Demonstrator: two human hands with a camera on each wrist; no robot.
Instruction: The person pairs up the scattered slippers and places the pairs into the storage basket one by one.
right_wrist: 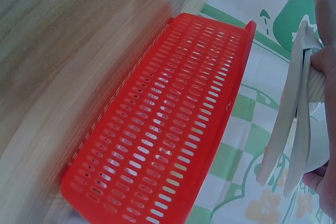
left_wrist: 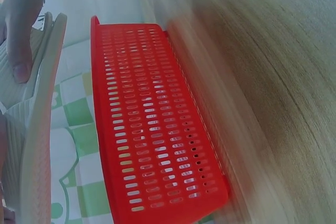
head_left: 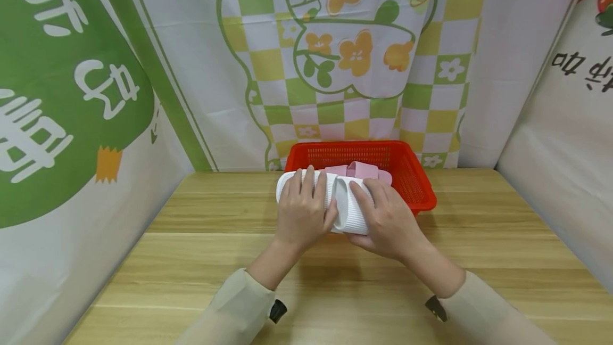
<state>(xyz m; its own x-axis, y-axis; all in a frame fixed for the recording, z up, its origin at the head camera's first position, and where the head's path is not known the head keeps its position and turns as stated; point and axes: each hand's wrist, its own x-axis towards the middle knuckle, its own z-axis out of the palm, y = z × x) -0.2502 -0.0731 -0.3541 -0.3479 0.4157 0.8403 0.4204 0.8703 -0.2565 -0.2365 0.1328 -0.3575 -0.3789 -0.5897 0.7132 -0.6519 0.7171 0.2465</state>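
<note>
Both hands, left hand (head_left: 301, 212) and right hand (head_left: 388, 217), gripped white slippers (head_left: 351, 212) sole-to-sole; probably light, flexible, best held midway.

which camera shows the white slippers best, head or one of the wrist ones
The head view: the white slippers show their ribbed tops, held by the left hand and right hand before the red basket. The wrist views catch only thin sole edges at the frame side.

The head camera looked forward and down from above the table (head_left: 335, 292). Both wrist cameras sat close, sharing the red basket (left_wrist: 152, 129) at 12 o'clock.
</note>
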